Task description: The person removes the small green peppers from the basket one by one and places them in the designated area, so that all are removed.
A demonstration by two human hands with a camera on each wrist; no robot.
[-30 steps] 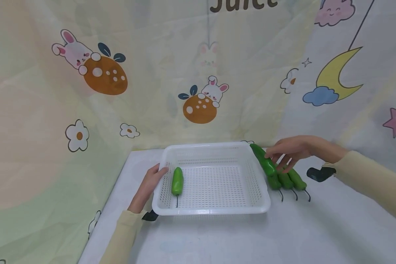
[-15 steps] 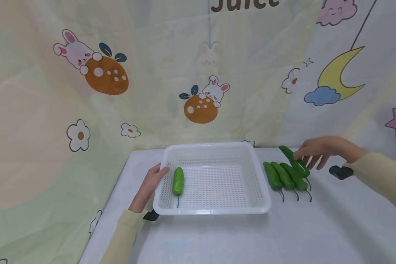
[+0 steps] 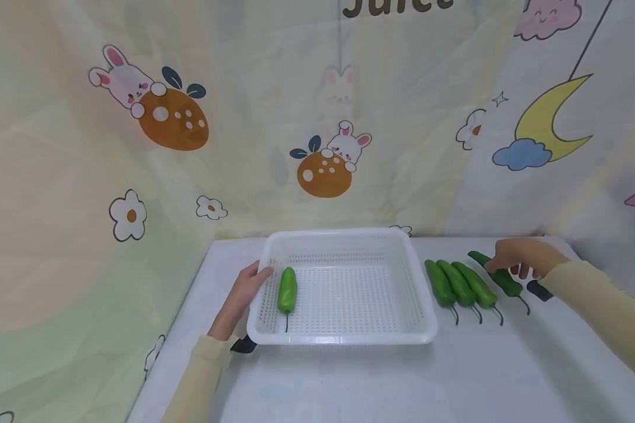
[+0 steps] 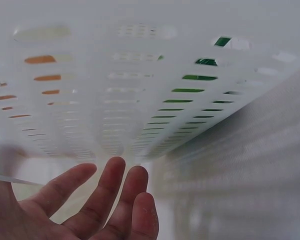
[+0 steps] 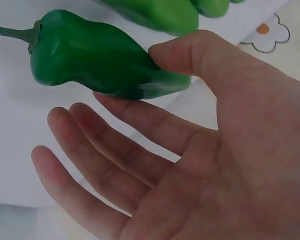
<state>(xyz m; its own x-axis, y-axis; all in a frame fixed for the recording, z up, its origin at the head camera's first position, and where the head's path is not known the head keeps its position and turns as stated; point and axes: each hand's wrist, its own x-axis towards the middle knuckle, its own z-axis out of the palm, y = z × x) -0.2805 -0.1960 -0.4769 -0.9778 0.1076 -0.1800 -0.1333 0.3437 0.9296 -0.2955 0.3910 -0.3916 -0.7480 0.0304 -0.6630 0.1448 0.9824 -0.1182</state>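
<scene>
My right hand point(image 3: 529, 255) pinches a dark green pepper point(image 3: 507, 283) between thumb and index finger, at the right of the table. The other fingers hang loosely beside it in the right wrist view, and the pepper's curved stem point(image 5: 12, 32) points away from the palm. My left hand point(image 3: 240, 299) holds the left rim of a white perforated plastic basket point(image 3: 344, 339), thumb over the edge. Its fingers point(image 4: 110, 195) lie outside, by the basket's wall. Inside the basket, near its left wall, lies one green pepper point(image 3: 287, 291), stem toward me.
Several green peppers are on the table: a row of three, including a middle pepper point(image 3: 457, 286), lies between the basket and my right hand. The white table point(image 3: 349, 388) ends at the back against a patterned cloth point(image 3: 254, 117) with cartoon rabbits.
My right hand has carried the green pepper rightward from beside the basket, over the row, and lowered it to the row's right. My left hand and the basket have stayed put.
</scene>
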